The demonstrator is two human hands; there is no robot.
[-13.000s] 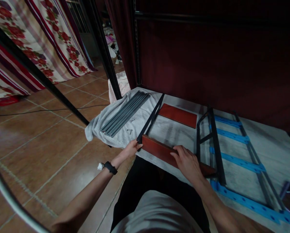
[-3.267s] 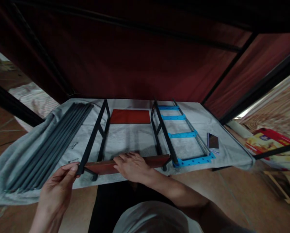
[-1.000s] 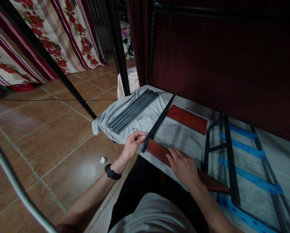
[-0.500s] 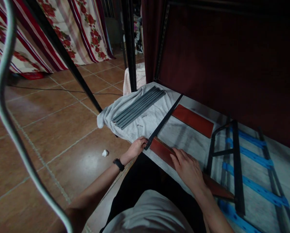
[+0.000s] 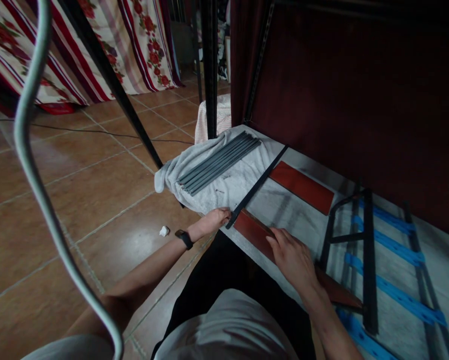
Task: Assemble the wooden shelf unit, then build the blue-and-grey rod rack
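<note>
A reddish-brown wooden board [image 5: 255, 233] stands on edge along the near side of a cloth-covered table [image 5: 224, 192], joined to a black metal side frame [image 5: 260, 183]. My left hand [image 5: 213, 220] is pinched at the near end of that frame, where it meets the board; what the fingertips hold is too small to see. My right hand [image 5: 294, 259] lies on the board's top edge with fingers curled over it. A second black frame [image 5: 367, 255] stands at the board's right end.
A bundle of grey metal rods [image 5: 218, 162] lies on the cloth's left part, with small screws [image 5: 220, 191] beside it. A second red board [image 5: 302, 186] lies flat farther back. Blue perforated strips [image 5: 395, 295] sit at right. Black posts and tiled floor lie left.
My left hand has dropped from above the frame's end to its near corner and closed in. My right hand stays on the board. The view has shifted slightly.
</note>
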